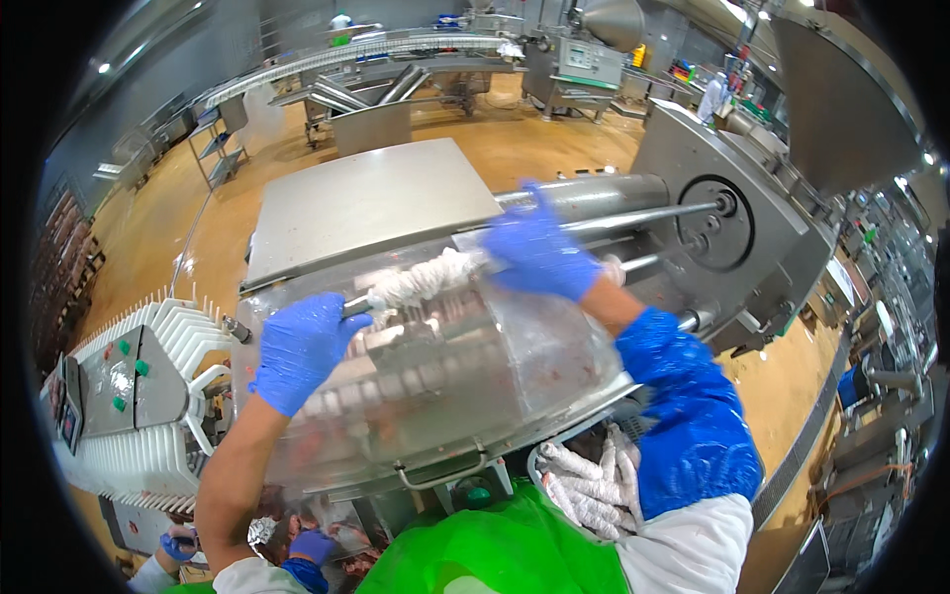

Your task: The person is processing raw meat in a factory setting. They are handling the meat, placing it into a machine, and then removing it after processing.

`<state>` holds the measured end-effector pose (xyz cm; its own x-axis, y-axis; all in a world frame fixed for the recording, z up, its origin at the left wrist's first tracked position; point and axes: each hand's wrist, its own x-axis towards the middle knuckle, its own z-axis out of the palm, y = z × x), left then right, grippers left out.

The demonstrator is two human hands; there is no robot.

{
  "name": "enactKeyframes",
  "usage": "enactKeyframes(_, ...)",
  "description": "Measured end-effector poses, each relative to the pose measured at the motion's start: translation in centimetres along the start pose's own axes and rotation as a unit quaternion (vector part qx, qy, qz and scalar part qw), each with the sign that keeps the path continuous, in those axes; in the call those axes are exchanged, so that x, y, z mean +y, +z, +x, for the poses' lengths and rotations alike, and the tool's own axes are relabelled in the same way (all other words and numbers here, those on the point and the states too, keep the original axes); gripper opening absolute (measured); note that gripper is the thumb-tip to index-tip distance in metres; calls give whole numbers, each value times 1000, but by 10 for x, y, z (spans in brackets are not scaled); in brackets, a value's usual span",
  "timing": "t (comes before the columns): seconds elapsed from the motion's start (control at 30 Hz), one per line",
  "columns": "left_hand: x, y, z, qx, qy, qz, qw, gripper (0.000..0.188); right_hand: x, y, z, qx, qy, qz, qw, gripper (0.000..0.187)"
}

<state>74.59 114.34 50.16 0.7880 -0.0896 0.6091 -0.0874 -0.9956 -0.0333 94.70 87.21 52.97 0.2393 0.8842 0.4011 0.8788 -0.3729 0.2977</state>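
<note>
My left hand (300, 346), in a blue glove, closes around the near end of a thin metal tube (633, 218) on a steel filling machine (693, 188). A bunched white casing (426, 277) sits on the tube between my hands. My right hand (539, 252), also blue-gloved and blurred, grips the casing's far end on the tube. Both hands work above a clear plastic guard (465, 396). My right forearm wears a blue sleeve (693, 416).
A tub of more white casings (594, 485) sits below my right arm. A white control panel with green and red buttons (129, 386) stands at left. Another person's blue-gloved hands (307, 544) work at lower left. Conveyors (376, 59) and a person in white (711, 94) lie farther off.
</note>
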Motion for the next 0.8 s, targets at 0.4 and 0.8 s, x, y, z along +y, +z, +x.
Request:
enactKeyframes(0.4, 3, 9, 0, 10, 8, -7, 1000, 35, -74, -13, 38, 22, -41, 15, 999, 30)
enactKeyframes(0.8, 0, 7, 2, 12, 10, -16, 1000, 36, -38, 11, 10, 74, -11, 119, 990, 41)
